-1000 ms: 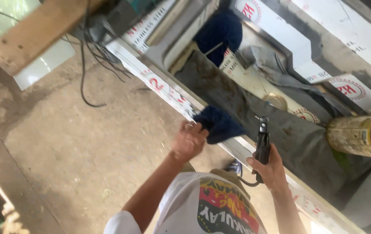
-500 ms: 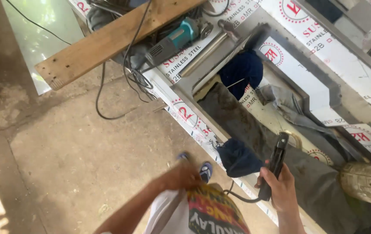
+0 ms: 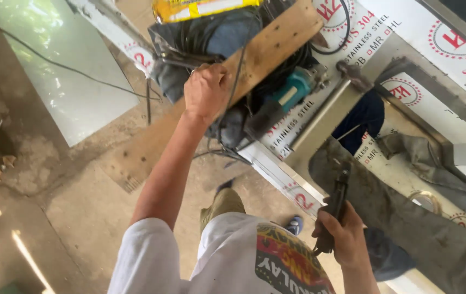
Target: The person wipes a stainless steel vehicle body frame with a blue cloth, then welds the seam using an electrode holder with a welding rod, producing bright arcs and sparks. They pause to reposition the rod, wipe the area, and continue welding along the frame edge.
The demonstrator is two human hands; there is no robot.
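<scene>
The left arm stretches straight out and away from the body, and the left hand [image 3: 207, 90] is curled, knuckles up, over the edge of a wooden plank [image 3: 227, 92] that lies slantwise across a heap of black cables [image 3: 227, 136]. Its fingers bend down around the plank's edge, touching the cables there. Just beside the hand, under the plank, lies a teal angle grinder [image 3: 287, 98]. The right arm is bent close to the body; the right hand [image 3: 341, 237] is clenched around the handle of a black tool [image 3: 335, 209], which points up toward a stainless steel sheet [image 3: 352, 49] in printed protective film. A grey cloth [image 3: 407, 212] drapes over the sheet beside that hand.
</scene>
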